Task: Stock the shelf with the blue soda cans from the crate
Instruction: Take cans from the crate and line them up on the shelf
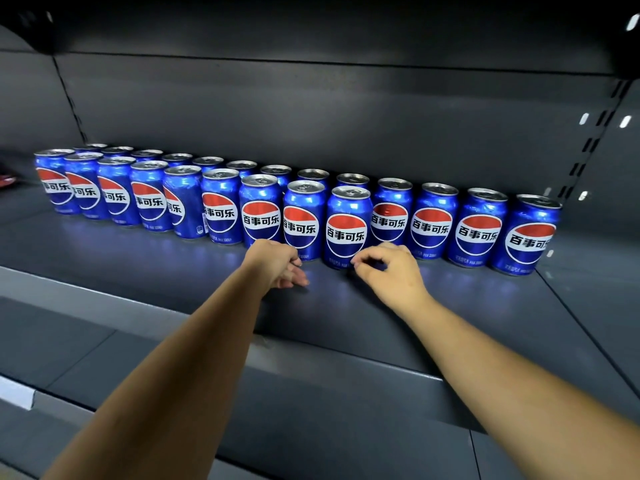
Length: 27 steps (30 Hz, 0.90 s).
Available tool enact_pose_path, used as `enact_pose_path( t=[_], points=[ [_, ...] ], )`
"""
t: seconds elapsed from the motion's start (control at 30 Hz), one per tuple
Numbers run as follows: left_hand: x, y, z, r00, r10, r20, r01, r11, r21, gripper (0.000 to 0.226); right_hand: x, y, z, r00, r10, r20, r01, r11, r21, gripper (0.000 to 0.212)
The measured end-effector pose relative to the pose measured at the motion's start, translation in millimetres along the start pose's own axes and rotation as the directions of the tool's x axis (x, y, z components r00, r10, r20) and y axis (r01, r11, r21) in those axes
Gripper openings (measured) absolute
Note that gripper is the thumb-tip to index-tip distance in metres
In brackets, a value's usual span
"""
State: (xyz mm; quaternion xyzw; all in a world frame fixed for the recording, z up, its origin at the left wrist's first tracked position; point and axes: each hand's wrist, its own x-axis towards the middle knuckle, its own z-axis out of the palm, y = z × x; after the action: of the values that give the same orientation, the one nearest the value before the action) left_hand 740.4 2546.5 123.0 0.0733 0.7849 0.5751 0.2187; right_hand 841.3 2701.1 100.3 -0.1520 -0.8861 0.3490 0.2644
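Several blue soda cans stand upright in two rows on the dark grey shelf (pixel 381 317). The front row runs from the far left can (pixel 55 183) to the far right can (pixel 528 235). My left hand (pixel 277 263) hangs just in front of a front-row can (pixel 301 220), fingers loosely curled, holding nothing. My right hand (pixel 389 270) hovers in front of the neighbouring can (pixel 346 228), thumb and forefinger close together near its base; I cannot tell if they touch it. The crate is out of view.
The shelf's back wall (pixel 311 116) rises behind the cans, with a slotted upright (pixel 595 140) at the right. A shelf board (pixel 311 26) overhangs above. A lower shelf (pixel 86 348) lies beneath my arms, with a white label strip (pixel 15 393) at its left edge.
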Motion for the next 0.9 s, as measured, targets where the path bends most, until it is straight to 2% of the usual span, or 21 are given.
enact_pose_path(
  t=[0.17, 0.47, 0.57, 0.67, 0.77, 0.9],
  points=[
    [1.9, -0.8, -0.6, 1.000, 0.000, 0.000, 0.000, 1.000, 0.007, 0.018, 0.8, -1.4, -0.7, 0.999, -0.010, 0.048, 0.012, 0.999, -0.031, 0.029],
    [6.4, -4.5, 0.0, 0.999, 0.030, 0.013, -0.030, 1.000, 0.008, 0.014, 2.9, 1.6, 2.7, 0.997, -0.005, 0.075, 0.011, 0.997, -0.075, 0.034],
    [4.6, -5.1, -0.7, 0.999, 0.049, 0.007, -0.049, 0.999, 0.012, 0.014, -2.0, -2.6, 1.9, 0.990, 0.000, 0.140, 0.025, 0.984, -0.178, 0.022],
    [-5.6, 0.8, 1.0, 0.999, 0.038, 0.038, -0.040, 0.999, 0.038, 0.008, -7.9, -17.2, 1.8, 0.982, 0.063, 0.179, -0.003, 0.948, -0.317, 0.029],
    [-26.9, 11.7, 4.3, 0.991, 0.076, 0.115, -0.098, 0.973, 0.207, 0.016, -18.0, -48.4, 2.1, 0.969, 0.131, 0.208, -0.044, 0.925, -0.377, 0.033],
    [-61.3, 16.8, -1.7, 0.959, 0.158, 0.236, -0.254, 0.849, 0.463, 0.014, -38.5, -92.4, 1.8, 0.968, 0.098, 0.233, 0.015, 0.899, -0.437, 0.033]
  ],
)
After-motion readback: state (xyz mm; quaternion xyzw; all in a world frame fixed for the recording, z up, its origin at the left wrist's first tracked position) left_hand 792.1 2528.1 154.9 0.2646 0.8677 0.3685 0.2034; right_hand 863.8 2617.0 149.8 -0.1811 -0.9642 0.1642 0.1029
